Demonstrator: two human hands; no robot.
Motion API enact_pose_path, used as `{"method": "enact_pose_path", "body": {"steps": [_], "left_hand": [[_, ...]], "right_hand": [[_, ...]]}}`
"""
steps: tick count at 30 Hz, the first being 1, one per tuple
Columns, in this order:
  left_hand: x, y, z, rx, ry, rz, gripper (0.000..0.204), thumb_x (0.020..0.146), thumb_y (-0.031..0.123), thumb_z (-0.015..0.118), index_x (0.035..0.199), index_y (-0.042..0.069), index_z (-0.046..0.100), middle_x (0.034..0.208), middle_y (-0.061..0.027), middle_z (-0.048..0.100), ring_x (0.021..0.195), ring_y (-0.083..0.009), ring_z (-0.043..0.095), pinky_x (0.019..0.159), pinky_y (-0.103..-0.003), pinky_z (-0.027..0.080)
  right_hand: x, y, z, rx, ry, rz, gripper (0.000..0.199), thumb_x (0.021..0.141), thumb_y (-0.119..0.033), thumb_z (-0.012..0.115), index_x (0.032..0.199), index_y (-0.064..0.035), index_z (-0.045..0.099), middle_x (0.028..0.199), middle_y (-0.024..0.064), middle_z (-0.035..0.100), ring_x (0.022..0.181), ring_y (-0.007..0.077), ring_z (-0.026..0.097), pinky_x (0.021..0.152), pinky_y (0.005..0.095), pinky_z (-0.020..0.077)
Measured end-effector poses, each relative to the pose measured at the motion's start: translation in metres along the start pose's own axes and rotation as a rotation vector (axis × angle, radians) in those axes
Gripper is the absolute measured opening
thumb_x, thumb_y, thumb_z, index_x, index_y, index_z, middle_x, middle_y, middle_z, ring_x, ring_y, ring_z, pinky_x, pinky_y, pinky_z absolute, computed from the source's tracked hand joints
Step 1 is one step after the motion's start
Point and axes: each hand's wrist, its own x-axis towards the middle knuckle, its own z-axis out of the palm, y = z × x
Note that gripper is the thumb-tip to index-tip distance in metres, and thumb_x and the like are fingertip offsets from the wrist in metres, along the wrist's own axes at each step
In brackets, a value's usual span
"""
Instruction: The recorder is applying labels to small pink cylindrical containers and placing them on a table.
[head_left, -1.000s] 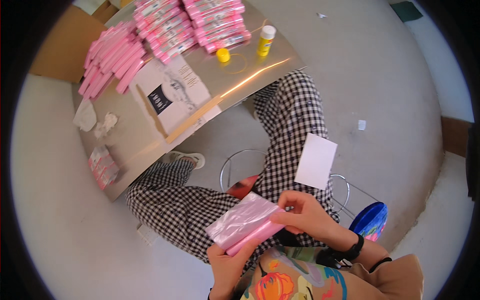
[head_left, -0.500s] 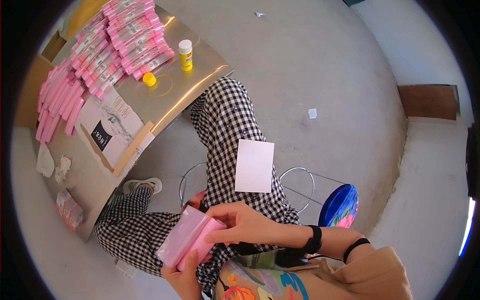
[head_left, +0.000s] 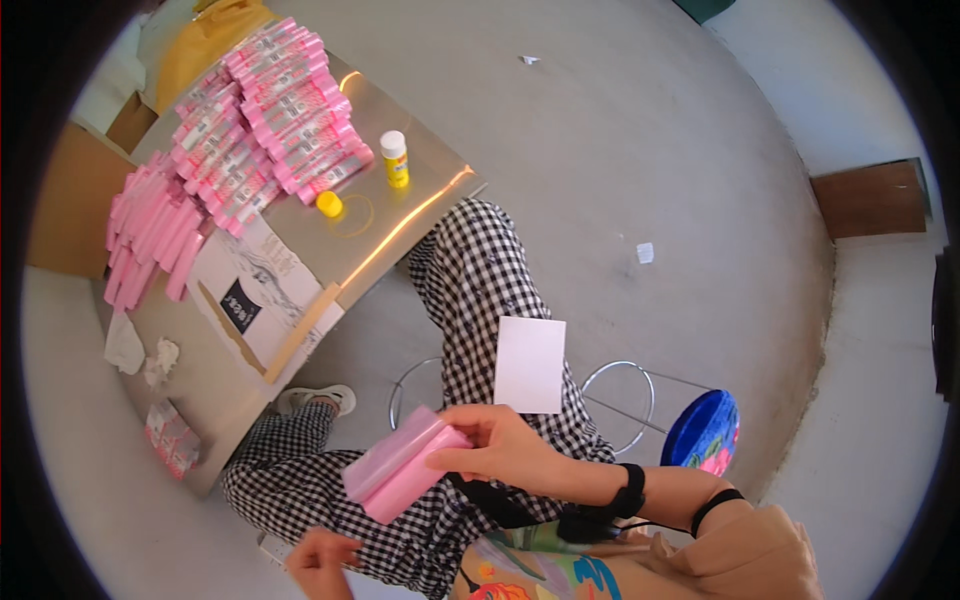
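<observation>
A pink roll of thin plastic film (head_left: 398, 478), its loose flap a paler, see-through pink, is held over my lap. My right hand (head_left: 495, 447) pinches it by its right end, thumb on top. My left hand (head_left: 322, 562) is apart from the roll, lower and to the left, with loosely bent fingers and nothing visible in them. A white rectangular card (head_left: 530, 365) lies on my checked trouser leg, beyond my right hand.
On the metal table (head_left: 365, 225) at the left are stacked pink packaged rolls (head_left: 300, 110), unwrapped pink rolls (head_left: 150, 235), a yellow glue stick (head_left: 396, 160), its yellow cap (head_left: 329, 204) and a printed cardboard sheet (head_left: 270, 285). A blue round stool seat (head_left: 700, 430) stands at the right.
My left hand has let go of the pink roll and moved away to the left. My right hand still holds the roll. The whole view has shifted a little.
</observation>
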Motion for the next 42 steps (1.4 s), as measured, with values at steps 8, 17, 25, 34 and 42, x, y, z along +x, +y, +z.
{"method": "enact_pose_path", "body": {"steps": [8,17,25,34,42], "left_hand": [[0.000,0.021,0.023,-0.113,-0.814,0.012,0.031,0.080,0.023,0.071,0.095,-0.003,0.066,0.090,-0.0078,0.064,0.067,-0.0112,0.057,0.058,-0.024,0.045],[0.019,0.174,0.030,-0.656,0.500,1.209,0.029,0.090,0.029,0.053,0.101,0.003,0.048,0.093,-0.0148,0.050,0.084,-0.0239,0.048,0.074,-0.036,0.042],[0.034,0.254,0.103,-0.468,-0.962,1.175,0.047,0.097,0.037,0.040,0.059,0.009,0.032,0.056,-0.0023,0.034,0.051,-0.0135,0.032,0.051,-0.028,0.029],[0.121,0.102,-0.049,-0.640,-0.879,0.609,0.042,0.095,0.036,0.043,0.065,0.009,0.035,0.060,-0.0027,0.034,0.054,-0.0139,0.033,0.052,-0.030,0.030],[0.140,0.035,-0.096,-0.602,-0.875,0.485,0.037,0.094,0.035,0.045,0.070,0.009,0.037,0.064,-0.0039,0.036,0.057,-0.0150,0.035,0.055,-0.030,0.032]], "right_hand": [[-0.005,-0.003,0.001,0.063,0.045,-0.025,0.027,0.083,-0.016,0.070,0.104,-0.0019,0.063,0.071,-0.0025,0.058,0.054,0.0021,0.046,0.045,0.0172,0.0334],[-0.027,-0.010,-0.022,0.055,0.142,-0.057,0.022,0.081,-0.008,0.068,0.101,0.0011,0.063,0.072,0.0017,0.058,0.056,0.0060,0.048,0.048,0.0195,0.0366],[-0.020,-0.017,0.018,-0.135,0.406,-0.422,0.022,0.083,-0.026,0.067,0.091,-0.0051,0.065,0.067,-0.0008,0.057,0.057,0.0071,0.051,0.051,0.0236,0.0414],[-0.033,-0.032,0.030,-0.044,0.835,-0.611,0.015,0.082,-0.014,0.068,0.092,-0.0028,0.063,0.069,-0.0008,0.057,0.054,0.0054,0.048,0.046,0.0203,0.0367],[0.026,-0.028,0.092,-0.031,0.685,-0.509,0.014,0.083,-0.009,0.066,0.094,-0.0017,0.062,0.070,-0.0014,0.056,0.054,0.0043,0.047,0.046,0.0195,0.0321]]}}
